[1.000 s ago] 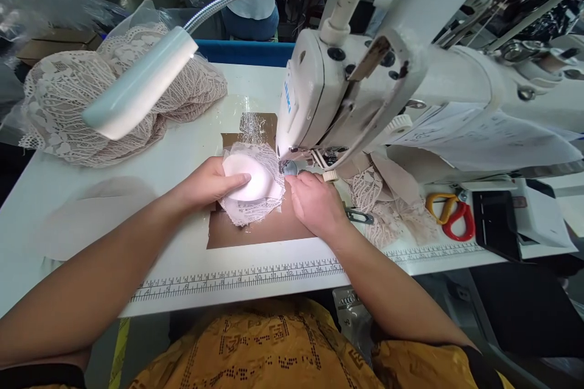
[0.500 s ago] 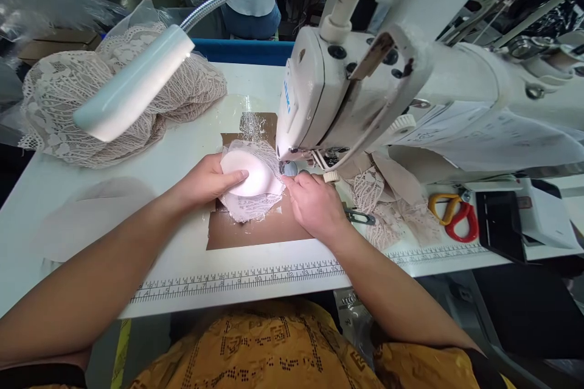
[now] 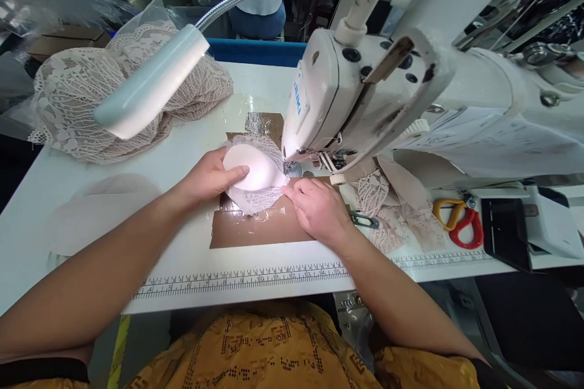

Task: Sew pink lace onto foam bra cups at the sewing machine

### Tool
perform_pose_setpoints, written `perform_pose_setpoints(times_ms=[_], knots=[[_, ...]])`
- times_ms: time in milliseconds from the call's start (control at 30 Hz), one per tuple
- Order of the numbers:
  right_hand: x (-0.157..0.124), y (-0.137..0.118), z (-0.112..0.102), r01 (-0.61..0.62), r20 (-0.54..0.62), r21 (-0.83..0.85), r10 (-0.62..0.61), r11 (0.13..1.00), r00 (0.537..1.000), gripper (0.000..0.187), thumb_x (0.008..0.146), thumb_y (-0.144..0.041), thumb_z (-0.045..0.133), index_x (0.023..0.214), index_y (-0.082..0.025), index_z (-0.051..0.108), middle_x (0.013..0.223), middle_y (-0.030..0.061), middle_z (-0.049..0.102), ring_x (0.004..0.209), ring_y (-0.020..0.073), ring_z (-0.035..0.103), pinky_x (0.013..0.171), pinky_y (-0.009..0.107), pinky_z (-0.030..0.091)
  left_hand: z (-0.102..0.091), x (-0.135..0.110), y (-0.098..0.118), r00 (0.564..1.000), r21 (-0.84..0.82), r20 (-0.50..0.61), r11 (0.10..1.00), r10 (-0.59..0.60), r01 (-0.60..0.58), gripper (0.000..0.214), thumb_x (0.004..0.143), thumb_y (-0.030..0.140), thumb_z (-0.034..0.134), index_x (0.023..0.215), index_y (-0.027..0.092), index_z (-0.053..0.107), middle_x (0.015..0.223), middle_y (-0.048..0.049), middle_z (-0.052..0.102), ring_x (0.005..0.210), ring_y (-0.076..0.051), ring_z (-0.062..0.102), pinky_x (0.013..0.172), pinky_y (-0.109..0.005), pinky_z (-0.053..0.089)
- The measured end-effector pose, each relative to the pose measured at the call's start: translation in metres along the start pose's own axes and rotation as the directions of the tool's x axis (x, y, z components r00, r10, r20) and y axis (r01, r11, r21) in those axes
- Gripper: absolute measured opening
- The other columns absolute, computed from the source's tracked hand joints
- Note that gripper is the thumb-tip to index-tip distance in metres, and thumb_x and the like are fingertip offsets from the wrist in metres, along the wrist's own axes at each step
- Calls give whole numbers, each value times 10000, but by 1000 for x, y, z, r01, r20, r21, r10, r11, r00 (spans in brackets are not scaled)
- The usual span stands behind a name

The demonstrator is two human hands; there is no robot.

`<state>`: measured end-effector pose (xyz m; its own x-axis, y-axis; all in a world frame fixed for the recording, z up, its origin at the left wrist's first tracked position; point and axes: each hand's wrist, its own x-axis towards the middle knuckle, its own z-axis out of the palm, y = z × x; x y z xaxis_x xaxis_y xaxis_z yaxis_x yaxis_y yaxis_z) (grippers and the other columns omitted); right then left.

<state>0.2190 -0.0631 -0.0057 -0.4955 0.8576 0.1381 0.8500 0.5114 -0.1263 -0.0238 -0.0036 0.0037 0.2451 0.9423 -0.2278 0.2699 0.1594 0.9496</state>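
A pale pink bra cup [image 3: 250,169] with lace fabric [image 3: 260,202] around its edge lies beside the needle area of a white sewing machine [image 3: 314,91]. My left hand [image 3: 212,176] grips the cup's left side, thumb on top and fingers hidden beneath. At the cup's right tip, my right hand [image 3: 319,206] pinches the lace edge between thumb and forefinger, its other fingers curled. The cup's right edge is close to the presser foot, which is partly hidden by the machine head. Brown tape [image 3: 255,234] covers the table surface under the work.
A large bundle of beige lace [image 3: 68,103] sits at the back left, below a lamp head [image 3: 152,82]. Sheer cup pieces [image 3: 100,213] lie left. To the right are lace pieces [image 3: 387,213], thread snips [image 3: 365,220], scissors [image 3: 468,228] and a phone [image 3: 504,228]. A printed ruler [image 3: 255,279] lines the front edge.
The cup has turned slightly, its right tip now pointing a little lower. My right hand has shifted slightly down and right with the lace edge. The whole view has shifted a little.
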Motion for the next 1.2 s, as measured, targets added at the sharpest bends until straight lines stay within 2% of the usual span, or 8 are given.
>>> perform_pose_setpoints(times_ms=[200, 367, 533, 700, 900, 1033, 1100, 1200], knots=[[0, -4, -1, 11, 11, -45, -11, 999, 1000, 364, 888, -94, 462, 1141, -205, 699, 874, 55, 647, 773, 185, 483, 674, 313, 317, 0, -3, 4, 999, 55, -17, 998, 30, -29, 473, 728, 388, 715, 1120, 130, 656, 1011, -86, 718, 931, -281, 670, 841, -389, 539], [2, -7, 0, -38, -5, -91, 38, 995, 999, 422, 894, -91, 431, 1223, -196, 672, 891, 67, 667, 748, 192, 494, 681, 322, 330, -3, -3, 2, 999, 101, -16, 994, 41, -39, 493, 726, 376, 707, 1147, 127, 648, 1051, -84, 712, 957, -273, 660, 898, -397, 515], [6, -9, 2, -98, -8, -127, 98, 987, 995, 439, 871, -67, 426, 1206, -189, 682, 890, 84, 674, 738, 202, 511, 680, 335, 335, -6, -6, 3, 999, 142, 35, 990, 0, -4, 446, 688, 386, 710, 1048, 128, 656, 937, -69, 717, 799, -234, 664, 734, -328, 533], [8, -8, 2, -152, -13, -135, 152, 979, 988, 441, 875, -83, 420, 1229, -179, 666, 896, 93, 678, 740, 215, 528, 691, 346, 343, -16, -10, 12, 982, 359, 159, 932, -105, 41, 289, 712, 452, 673, 795, 179, 630, 529, 14, 568, 472, -160, 524, 471, -245, 383], [3, -1, 1, -160, -63, -38, 157, 986, 986, 383, 911, -141, 425, 1205, -184, 667, 912, 84, 682, 825, 225, 552, 726, 334, 361, -40, -29, 32, 987, 733, 160, 673, -28, -100, 494, 764, 607, 607, 485, 204, 549, 442, -3, 485, 384, -135, 400, 420, -259, 216], [0, 1, 0, -136, -64, 33, 138, 990, 988, 354, 910, -147, 441, 1163, -190, 685, 933, 69, 687, 841, 211, 559, 744, 322, 373, -41, -52, 54, 974, 790, 221, 575, 56, -212, 433, 798, 598, 581, 602, 216, 641, 494, -11, 550, 400, -144, 428, 444, -271, 239], [-1, 0, 0, -116, -70, 61, 120, 991, 990, 352, 908, -145, 448, 1163, -184, 688, 942, 66, 687, 834, 207, 557, 755, 322, 382, -35, -57, 65, 937, 758, 315, 555, 151, -344, 367, 851, 544, 532, 763, 231, 702, 620, -24, 624, 496, -161, 507, 492, -268, 303], [-1, -1, 0, -71, -80, 92, 79, 993, 994, 368, 907, -127, 441, 1175, -180, 687, 948, 66, 678, 818, 196, 545, 746, 317, 392, -20, -50, 71, 834, 691, 452, 467, 315, -552, 338, 929, 420, 444, 905, 221, 716, 784, -56, 660, 681, -183, 574, 607, -273, 386]])
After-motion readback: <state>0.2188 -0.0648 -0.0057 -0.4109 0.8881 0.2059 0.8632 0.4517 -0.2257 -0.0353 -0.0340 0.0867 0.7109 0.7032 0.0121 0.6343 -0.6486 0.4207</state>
